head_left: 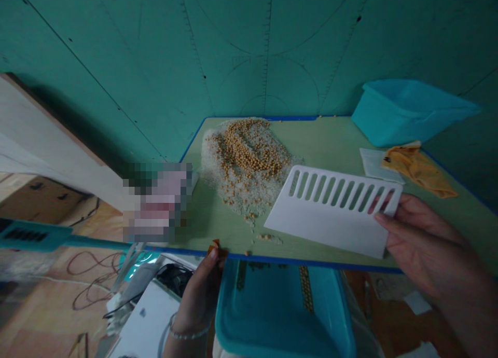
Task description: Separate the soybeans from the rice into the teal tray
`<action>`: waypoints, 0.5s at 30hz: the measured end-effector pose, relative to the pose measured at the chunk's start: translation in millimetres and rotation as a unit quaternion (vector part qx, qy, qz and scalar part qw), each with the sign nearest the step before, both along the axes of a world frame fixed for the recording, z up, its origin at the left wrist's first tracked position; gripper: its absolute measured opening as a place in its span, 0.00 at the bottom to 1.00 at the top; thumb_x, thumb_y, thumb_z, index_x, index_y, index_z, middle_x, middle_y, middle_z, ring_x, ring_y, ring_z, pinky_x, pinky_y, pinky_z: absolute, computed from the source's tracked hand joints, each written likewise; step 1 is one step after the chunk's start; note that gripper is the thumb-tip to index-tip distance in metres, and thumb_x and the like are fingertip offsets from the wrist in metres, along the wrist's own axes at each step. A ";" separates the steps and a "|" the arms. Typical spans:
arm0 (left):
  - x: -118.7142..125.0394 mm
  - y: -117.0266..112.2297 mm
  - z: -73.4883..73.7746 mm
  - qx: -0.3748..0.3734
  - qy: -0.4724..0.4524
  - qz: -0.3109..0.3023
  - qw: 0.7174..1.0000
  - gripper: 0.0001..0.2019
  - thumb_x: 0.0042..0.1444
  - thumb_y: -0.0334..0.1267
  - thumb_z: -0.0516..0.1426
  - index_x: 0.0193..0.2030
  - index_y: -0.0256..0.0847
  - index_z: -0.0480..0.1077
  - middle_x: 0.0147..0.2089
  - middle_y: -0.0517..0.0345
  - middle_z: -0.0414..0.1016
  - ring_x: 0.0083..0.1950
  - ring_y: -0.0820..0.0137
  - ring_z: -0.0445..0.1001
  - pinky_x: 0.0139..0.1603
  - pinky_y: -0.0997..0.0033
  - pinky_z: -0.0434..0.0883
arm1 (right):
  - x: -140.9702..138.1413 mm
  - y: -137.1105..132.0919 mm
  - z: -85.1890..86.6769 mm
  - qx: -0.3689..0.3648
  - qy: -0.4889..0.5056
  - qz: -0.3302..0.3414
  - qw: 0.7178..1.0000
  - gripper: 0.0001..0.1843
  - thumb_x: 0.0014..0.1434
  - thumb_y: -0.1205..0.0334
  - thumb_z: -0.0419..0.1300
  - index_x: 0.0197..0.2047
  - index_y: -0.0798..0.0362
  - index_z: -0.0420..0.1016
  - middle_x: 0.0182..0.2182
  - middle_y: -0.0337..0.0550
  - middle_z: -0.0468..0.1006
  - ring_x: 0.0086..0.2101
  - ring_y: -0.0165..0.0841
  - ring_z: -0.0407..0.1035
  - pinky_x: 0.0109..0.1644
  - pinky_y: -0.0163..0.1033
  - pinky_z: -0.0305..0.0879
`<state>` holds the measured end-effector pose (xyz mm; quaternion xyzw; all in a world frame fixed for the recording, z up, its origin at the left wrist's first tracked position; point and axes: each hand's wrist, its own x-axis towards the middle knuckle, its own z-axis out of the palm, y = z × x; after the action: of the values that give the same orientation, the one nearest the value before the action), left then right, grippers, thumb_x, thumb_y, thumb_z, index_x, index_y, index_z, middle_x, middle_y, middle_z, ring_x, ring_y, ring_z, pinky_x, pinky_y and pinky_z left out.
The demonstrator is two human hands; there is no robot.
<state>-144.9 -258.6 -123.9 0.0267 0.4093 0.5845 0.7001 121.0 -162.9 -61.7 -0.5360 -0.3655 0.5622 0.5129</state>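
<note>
My right hand (420, 244) grips the right end of a white slotted plastic scraper (322, 228), thumb on its face. The scraper is tilted above the table's front right part, its left edge close to the pile. The pile mixes soybeans (249, 150) with white rice-like grains (210, 161). At the table's front edge, my left hand (200, 280) pinches a small orange-brown piece (215, 244); whether it is fixed to the edge I cannot tell. Just right of this hand, a teal tub (284, 311) sits under the edge, with beans inside at its far side.
The pale green table (330, 145) has a blue rim. At its right stand a teal bin (404, 114), an orange cloth (420, 171) and a white sheet (375, 163). A blurred-out item (159, 202) is at the left edge. A teal-handled tool (39, 233) juts in from the left.
</note>
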 end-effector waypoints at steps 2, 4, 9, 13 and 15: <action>-0.5 -1.1 -2.2 0.002 -0.002 -0.002 1.000 0.09 0.46 0.40 0.61 0.34 0.40 0.76 0.29 0.54 0.81 0.43 0.57 0.76 0.46 0.59 0.71 | 0.5 -0.1 -1.3 -0.008 -0.002 0.000 1.000 0.13 0.41 0.62 0.67 0.33 0.45 0.74 0.36 0.39 0.79 0.39 0.39 0.73 0.42 0.44 0.70; -0.6 -1.7 -3.4 0.005 -0.005 -0.002 1.000 0.10 0.47 0.40 0.60 0.36 0.41 0.76 0.30 0.54 0.81 0.43 0.57 0.76 0.46 0.59 0.71 | 0.3 -0.3 -2.4 -0.014 -0.002 0.006 1.000 0.13 0.40 0.61 0.67 0.33 0.46 0.74 0.36 0.38 0.79 0.39 0.38 0.73 0.42 0.42 0.70; 0.3 -0.8 -1.4 0.005 -0.016 -0.007 1.000 0.10 0.48 0.39 0.59 0.37 0.42 0.77 0.31 0.54 0.82 0.44 0.56 0.76 0.47 0.57 0.71 | -2.7 -1.2 -1.3 -0.016 0.006 0.027 0.999 0.13 0.41 0.60 0.67 0.34 0.46 0.74 0.36 0.38 0.79 0.38 0.36 0.73 0.40 0.39 0.70; 1.1 -0.1 1.8 0.001 -0.025 -0.010 1.000 0.10 0.48 0.40 0.59 0.37 0.42 0.77 0.33 0.53 0.82 0.45 0.54 0.76 0.48 0.55 0.71 | -4.1 -2.1 -0.3 -0.013 0.001 0.031 0.999 0.14 0.40 0.60 0.67 0.34 0.46 0.74 0.36 0.38 0.79 0.39 0.37 0.72 0.42 0.41 0.70; 1.4 0.0 2.5 -0.009 -0.020 -0.010 1.000 0.10 0.47 0.40 0.60 0.36 0.42 0.77 0.33 0.53 0.82 0.45 0.53 0.76 0.47 0.54 0.72 | -3.7 -2.3 -0.8 -0.008 -0.007 0.035 0.999 0.13 0.41 0.60 0.67 0.34 0.46 0.74 0.36 0.38 0.79 0.40 0.37 0.72 0.44 0.42 0.69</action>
<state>-143.5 -258.6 -121.4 0.0135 0.4003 0.5741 0.7141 117.4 -165.2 -62.5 -0.5307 -0.3831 0.5790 0.4861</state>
